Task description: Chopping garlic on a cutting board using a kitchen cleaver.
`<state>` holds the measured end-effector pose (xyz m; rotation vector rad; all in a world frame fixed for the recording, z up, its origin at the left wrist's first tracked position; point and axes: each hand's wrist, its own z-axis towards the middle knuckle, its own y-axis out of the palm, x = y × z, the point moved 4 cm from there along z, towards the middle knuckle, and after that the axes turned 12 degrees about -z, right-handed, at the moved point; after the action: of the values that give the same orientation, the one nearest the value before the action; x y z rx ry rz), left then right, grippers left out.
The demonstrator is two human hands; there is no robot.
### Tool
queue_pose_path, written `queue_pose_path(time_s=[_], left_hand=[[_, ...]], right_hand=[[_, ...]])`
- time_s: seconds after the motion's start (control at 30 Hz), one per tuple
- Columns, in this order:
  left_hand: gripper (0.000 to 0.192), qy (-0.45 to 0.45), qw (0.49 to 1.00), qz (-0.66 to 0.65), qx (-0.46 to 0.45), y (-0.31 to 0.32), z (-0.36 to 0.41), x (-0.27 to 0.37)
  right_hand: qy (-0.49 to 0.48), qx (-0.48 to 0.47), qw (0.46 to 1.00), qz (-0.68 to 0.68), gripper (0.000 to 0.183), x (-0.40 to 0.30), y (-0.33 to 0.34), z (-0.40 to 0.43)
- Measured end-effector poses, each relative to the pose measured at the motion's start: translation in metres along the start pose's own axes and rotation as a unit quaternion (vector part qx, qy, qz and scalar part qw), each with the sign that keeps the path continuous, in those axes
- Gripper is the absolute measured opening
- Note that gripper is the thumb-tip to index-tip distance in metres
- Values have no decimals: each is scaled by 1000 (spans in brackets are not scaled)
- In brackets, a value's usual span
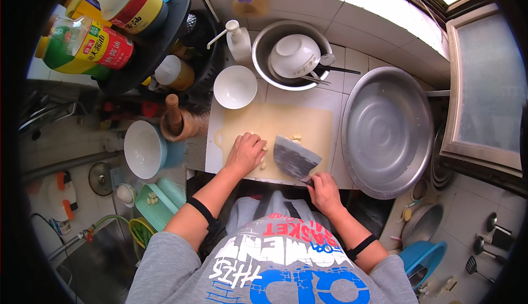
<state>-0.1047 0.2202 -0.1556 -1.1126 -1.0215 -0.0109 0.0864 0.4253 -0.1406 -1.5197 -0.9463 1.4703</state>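
My right hand (326, 192) grips the handle of a broad Chinese cleaver (295, 157), its blade tilted over the right half of a pale plastic cutting board (243, 118). Crushed or chopped garlic (295, 138) lies just beyond the blade. On the left half of the board, my left hand (246, 153) has its fingers curled, with a garlic clove (265, 148) at the thumb and forefinger. Another peeled clove (263, 165) rests on the board just below these fingertips. The palm side of the left hand is hidden.
Behind the board stand a white bowl (235, 87), a pump bottle (239, 42) and a steel basin (258, 56) holding bowls. A large metal basin (350, 139) sits to the right. Leftward are a wooden mortar (189, 126), a blue-white bowl (142, 149) and a green basket (154, 211) with garlic cloves.
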Motion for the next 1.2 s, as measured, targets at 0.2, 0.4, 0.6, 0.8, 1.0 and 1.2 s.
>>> queue_pose_path(time_s=[0.2,0.4,0.6,0.8,1.0,1.2], left_hand=[[30,4,998,-48,44,10,9,-8],[27,-2,998,-44,37,4,8,-7],[21,-21,998,-44,48,0,-5,-13],[21,33,990,-31,134,-6,35,24],[40,89,996,-2,-23,39,83,32],[56,45,998,-22,-23,46,79,24]], right_hand=[[-42,-45,998,-16,36,0,9,-12],[-13,-38,999,-34,37,13,4,-9],[-11,-19,1000,0,36,0,10,6],[-16,3,1000,2,32,-25,25,36],[-24,-12,999,-24,26,-32,37,42],[-25,-30,999,-18,27,-44,47,39]])
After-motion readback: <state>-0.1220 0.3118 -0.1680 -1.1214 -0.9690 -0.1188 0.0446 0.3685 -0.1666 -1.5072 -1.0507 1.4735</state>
